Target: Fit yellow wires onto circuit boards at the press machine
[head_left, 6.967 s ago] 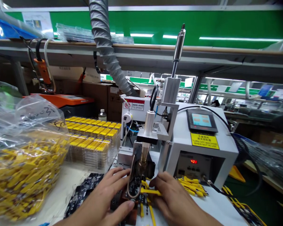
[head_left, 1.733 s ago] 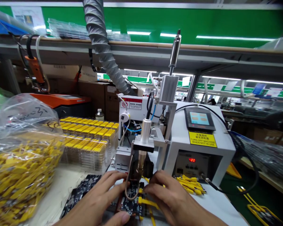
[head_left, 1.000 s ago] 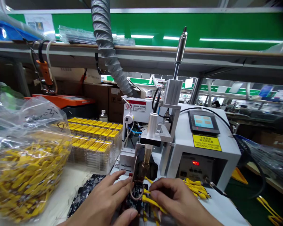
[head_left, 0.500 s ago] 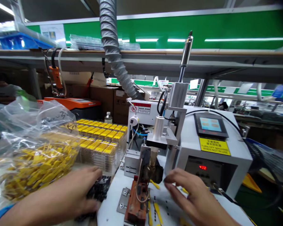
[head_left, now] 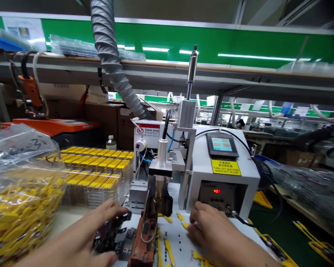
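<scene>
My left hand is open, thumb and forefinger spread around a heap of small black parts left of the machine; whether it touches one is unclear. My right hand is closed, its curled fingertips on the end of a slim yellow plastic piece lying on the white machine base. Between the hands stands a reddish-brown fixture block with a thin looped cable. Above it points the machine's vertical metal head. More yellow pieces lie just right of the block.
A clear bag of yellow pieces fills the left side, beside stacked clear trays of yellow parts. The machine's control box stands at right. A grey duct hose hangs down by the shelf.
The view has swung right, shifting the machine leftward in it. My left hand has spread around the black parts, and my right fingers have closed onto a yellow piece.
</scene>
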`<state>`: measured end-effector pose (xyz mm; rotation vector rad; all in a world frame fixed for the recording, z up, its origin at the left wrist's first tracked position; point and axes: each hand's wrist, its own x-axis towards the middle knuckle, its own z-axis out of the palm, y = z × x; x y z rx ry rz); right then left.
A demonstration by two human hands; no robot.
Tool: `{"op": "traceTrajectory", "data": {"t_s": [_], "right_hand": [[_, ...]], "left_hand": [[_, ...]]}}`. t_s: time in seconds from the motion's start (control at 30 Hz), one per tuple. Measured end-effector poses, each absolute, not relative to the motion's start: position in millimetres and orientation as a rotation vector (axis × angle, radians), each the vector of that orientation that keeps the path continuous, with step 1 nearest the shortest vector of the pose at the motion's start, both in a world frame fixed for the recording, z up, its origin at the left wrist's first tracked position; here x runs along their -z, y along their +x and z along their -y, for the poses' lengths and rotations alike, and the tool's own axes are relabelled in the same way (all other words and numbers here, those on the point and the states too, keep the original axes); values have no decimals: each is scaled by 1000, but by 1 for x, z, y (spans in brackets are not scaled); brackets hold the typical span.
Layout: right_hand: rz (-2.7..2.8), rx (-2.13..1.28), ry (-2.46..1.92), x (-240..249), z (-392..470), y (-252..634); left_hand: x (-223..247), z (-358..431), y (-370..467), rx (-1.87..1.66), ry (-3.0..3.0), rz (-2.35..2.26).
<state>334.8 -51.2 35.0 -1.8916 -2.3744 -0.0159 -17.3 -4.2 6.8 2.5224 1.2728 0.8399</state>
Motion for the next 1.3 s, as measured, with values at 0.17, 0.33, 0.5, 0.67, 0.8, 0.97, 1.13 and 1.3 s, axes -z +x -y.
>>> {"op": "traceTrajectory", "data": {"t_s": [0.17, 0.33, 0.5, 0.67, 0.8, 0.97, 1.13, 1.3], "right_hand": [[2407, 0, -1839, -26, 53, 335], [2387, -9, -1817, -18, 51, 334], [2354, -86, -1753, -24, 52, 333], [2338, -257, -1495, -35, 59, 329], [2311, -236, -1316, -34, 58, 328], [2301, -272, -1126, -35, 56, 327], [2136, -407, -1202, -39, 61, 323], [2025, -566, -1147, -30, 57, 313]], "left_hand": [[-4, 11, 27, -815, 2403, -1196], [-4, 14, 51, -878, 2377, -1054], [-17, 20, 65, -806, 2290, -1052], [-8, 24, 61, -882, 2205, -993], [-8, 26, 54, -965, 2242, -901], [-12, 19, 41, -924, 2429, -806], [-21, 14, 29, -635, 2589, -679], [-40, 16, 24, -262, 2605, -694]]}}
